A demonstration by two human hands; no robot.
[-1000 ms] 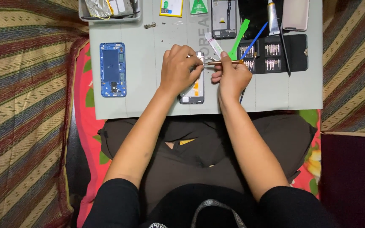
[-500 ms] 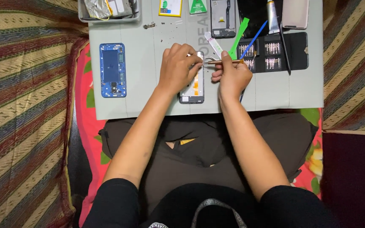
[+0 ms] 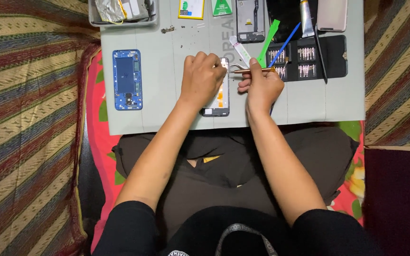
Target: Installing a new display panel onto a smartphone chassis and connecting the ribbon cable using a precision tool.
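An opened phone (image 3: 220, 98) lies upright on the grey work mat (image 3: 167, 114). My left hand (image 3: 201, 78) rests over its upper left part, fingers curled at its top edge. Just right of the phone, my right hand (image 3: 260, 86) grips thin metal tweezers (image 3: 251, 70). The tweezers lie level and point left toward the phone's top right corner. What the tips touch is hidden.
A blue phone back frame (image 3: 127, 79) lies at the mat's left. A black screwdriver bit case (image 3: 309, 57), green (image 3: 268, 40) and blue (image 3: 283, 46) pry tools, a tube (image 3: 306, 12) and phone parts (image 3: 250, 20) lie behind. A grey tray (image 3: 122, 12) sits at the top left. Striped cloth surrounds the mat.
Both hands stay at the phone's top. The tweezers have shifted slightly and lie more level than a second ago.
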